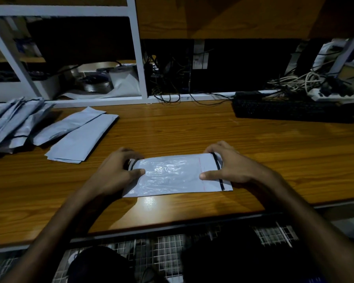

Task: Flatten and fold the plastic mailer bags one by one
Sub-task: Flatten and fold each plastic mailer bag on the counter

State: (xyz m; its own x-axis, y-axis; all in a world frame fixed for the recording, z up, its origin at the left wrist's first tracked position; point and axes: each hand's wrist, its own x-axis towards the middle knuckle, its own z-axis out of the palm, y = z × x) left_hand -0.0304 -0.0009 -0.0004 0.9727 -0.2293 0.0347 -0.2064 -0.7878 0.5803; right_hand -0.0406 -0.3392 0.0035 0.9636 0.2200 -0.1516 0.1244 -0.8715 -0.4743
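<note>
the left hand [119, 170] covers the mailer bag's [172, 176] left end; the pile of bags [10, 123] runs off the left edge; shelf contents [94, 82] sit too dark to identify.

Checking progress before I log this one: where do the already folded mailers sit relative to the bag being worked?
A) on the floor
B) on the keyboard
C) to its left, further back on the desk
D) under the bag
C: the folded mailers lie left of and behind the mailer bag, which both hands hold.
</note>
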